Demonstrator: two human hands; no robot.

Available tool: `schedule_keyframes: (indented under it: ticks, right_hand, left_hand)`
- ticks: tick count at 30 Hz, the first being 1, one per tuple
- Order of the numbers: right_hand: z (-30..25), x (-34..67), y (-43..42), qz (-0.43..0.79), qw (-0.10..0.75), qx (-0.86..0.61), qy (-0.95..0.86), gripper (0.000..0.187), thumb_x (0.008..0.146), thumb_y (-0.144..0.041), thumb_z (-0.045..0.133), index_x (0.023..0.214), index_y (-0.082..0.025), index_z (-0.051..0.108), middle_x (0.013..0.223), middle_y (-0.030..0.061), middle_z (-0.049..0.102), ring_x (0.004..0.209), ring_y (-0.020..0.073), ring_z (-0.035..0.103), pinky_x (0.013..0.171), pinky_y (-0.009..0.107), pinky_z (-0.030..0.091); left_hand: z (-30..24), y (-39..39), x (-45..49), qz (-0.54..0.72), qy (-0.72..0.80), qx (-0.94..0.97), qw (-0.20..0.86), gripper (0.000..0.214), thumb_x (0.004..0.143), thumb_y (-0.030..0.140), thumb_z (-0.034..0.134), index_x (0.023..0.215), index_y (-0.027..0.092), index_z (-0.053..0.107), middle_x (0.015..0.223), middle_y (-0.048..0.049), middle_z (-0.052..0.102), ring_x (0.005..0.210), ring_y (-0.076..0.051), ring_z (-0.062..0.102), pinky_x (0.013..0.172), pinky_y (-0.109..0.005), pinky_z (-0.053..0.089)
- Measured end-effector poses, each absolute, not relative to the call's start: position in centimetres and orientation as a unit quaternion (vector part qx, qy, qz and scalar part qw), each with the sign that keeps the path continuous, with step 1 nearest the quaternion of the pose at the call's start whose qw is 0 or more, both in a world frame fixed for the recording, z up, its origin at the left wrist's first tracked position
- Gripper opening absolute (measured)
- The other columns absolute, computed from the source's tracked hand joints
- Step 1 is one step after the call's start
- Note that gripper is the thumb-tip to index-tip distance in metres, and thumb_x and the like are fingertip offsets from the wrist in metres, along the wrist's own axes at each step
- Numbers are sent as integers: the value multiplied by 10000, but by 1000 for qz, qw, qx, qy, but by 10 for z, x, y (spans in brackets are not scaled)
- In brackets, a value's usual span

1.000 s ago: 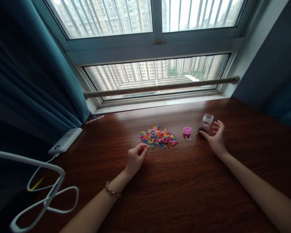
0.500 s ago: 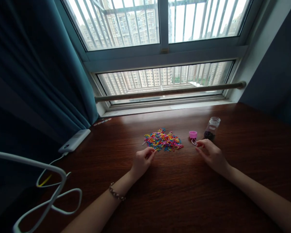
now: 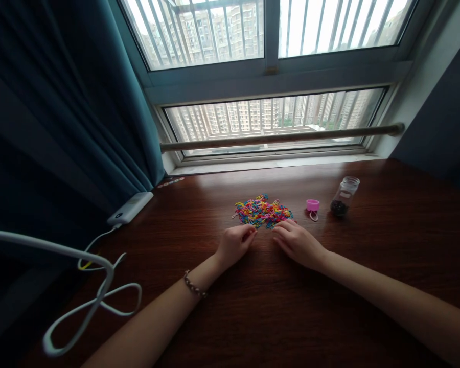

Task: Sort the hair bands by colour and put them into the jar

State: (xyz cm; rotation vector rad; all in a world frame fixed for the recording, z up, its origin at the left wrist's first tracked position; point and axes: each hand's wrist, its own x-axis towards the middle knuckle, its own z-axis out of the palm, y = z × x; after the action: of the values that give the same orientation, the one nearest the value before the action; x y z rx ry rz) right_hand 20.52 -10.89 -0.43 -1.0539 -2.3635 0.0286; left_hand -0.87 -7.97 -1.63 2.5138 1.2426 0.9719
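Tables (image 3: 233, 317): one. Heaps of coloured links (image 3: 262, 210): one, individual links overlapping and uncountable. Clear jars (image 3: 345, 197): one, dark contents (image 3: 339, 208) too small to count. Pink caps (image 3: 313, 205): one, with one loop (image 3: 313, 216). White devices (image 3: 130, 208): one. Hands: two, left hand (image 3: 235, 243) and right hand (image 3: 299, 244). Bracelets (image 3: 193, 284): one. Rails (image 3: 283, 138): one

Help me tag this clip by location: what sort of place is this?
Probably a room in a home, perhaps on an upper floor: a long blue curtain hangs beside a barred window that looks out on tall buildings, with a wood-grained tabletop below it.
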Motion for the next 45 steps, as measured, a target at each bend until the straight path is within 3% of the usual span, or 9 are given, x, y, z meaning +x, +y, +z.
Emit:
schedule_keyframes:
  ticks: [9,17,24,29,34,38,42,45]
  right_hand:
    - [-21,202,-99,1,246,-381,-891,411,819,-354,516,1200,-198,503,1216,100,532,1065,261,458,902,463,419]
    - [-21,202,-100,15,259,-365,-894,276,851,-261,470,1090,-180,583,1089,83,608,1006,223,506,888,420,436]
    - [-19,201,-101,27,262,-374,-889,287,860,-215,428,1114,-165,553,1071,107,591,1018,231,495,871,427,448]
    - [-17,200,-103,39,259,-374,-890,298,861,-200,413,1129,-152,533,1069,120,572,1023,245,476,882,442,440]
    - [-13,202,-104,78,343,-359,-865,319,867,-169,378,1154,-156,515,1102,122,547,1055,236,466,920,424,409]
    - [-8,205,-105,145,431,-339,-824,312,873,-156,373,1142,-169,530,1108,112,557,1043,207,493,907,387,412]
    - [-4,206,-106,210,398,-267,-852,268,876,-169,390,1028,-184,610,984,75,636,954,184,543,847,347,446]
    - [-7,205,-104,188,417,-309,-834,258,878,-183,399,1009,-183,622,961,66,653,934,183,553,856,356,438]
  left_hand:
    - [-19,-86,-10,260,358,896,32,214,851,238,419,757,175,601,648,-27,611,586,-116,549,592,-218,416]
    - [-17,-86,-10,257,360,897,32,201,848,234,429,745,180,593,670,-26,615,597,-116,552,583,-217,411]
    - [-17,-85,-10,260,357,897,30,196,845,231,430,763,182,601,673,-30,611,616,-120,547,595,-223,417]
    - [-16,-80,-11,306,434,847,4,152,824,232,474,744,185,594,688,-34,608,683,-157,526,642,-269,422]
    - [-14,-72,-17,346,502,792,21,88,791,182,518,773,198,603,830,-29,634,824,-196,508,766,-341,423]
    - [-20,-64,-21,355,493,792,58,196,795,110,487,875,217,630,997,-26,640,953,-206,494,848,-379,405]
    - [-28,-61,-21,337,493,799,71,269,790,76,473,946,222,637,1045,-35,638,1010,-224,475,873,-423,392]
    - [-31,-60,-21,348,494,794,72,290,798,65,451,971,208,634,1036,-54,640,997,-222,476,864,-426,401]
